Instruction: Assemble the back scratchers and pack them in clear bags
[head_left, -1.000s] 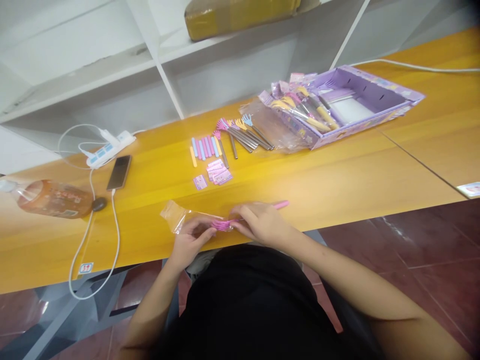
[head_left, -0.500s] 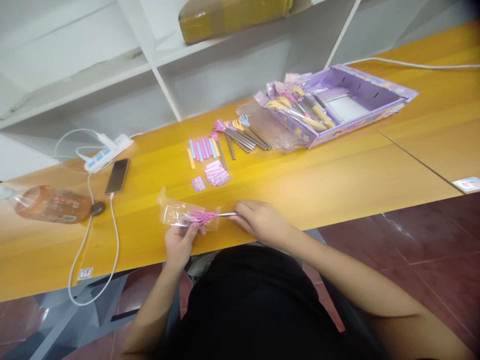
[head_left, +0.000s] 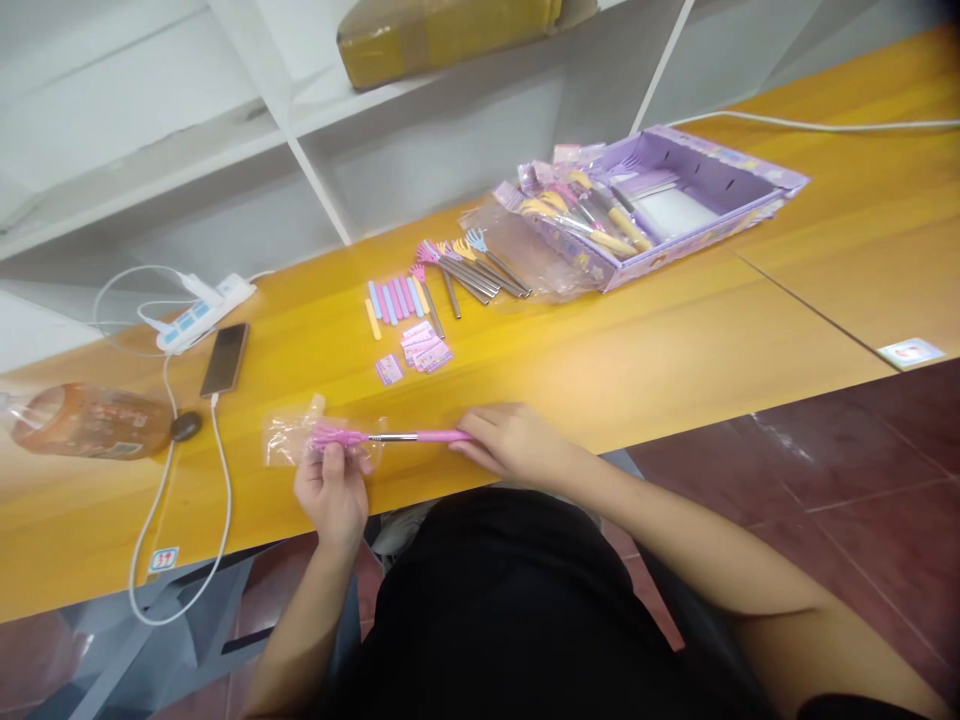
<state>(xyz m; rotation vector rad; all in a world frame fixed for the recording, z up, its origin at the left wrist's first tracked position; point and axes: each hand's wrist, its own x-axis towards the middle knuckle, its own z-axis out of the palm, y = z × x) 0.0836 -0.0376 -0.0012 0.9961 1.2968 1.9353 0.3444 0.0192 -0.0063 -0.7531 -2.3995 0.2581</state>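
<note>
A pink telescopic back scratcher (head_left: 390, 436) lies stretched out along the near edge of the yellow table (head_left: 675, 350). Its claw head sits inside a clear plastic sleeve (head_left: 289, 440). My left hand (head_left: 332, 487) pinches the sleeve and the claw end together. My right hand (head_left: 514, 443) grips the pink handle at the other end. A silver metal shaft shows between the two hands.
Further back lie several pastel sticks (head_left: 394, 300), small pink labels (head_left: 424, 348) and more scratchers (head_left: 469, 268). A purple box (head_left: 720, 185) holds others at right. At left are a bottle (head_left: 90, 420), a phone (head_left: 223, 358) and a power strip (head_left: 199, 310) with cables.
My left hand has moved left with the sleeve and claw end, and the scratcher has lengthened between my hands. The pink handle now shows at my right fingers.
</note>
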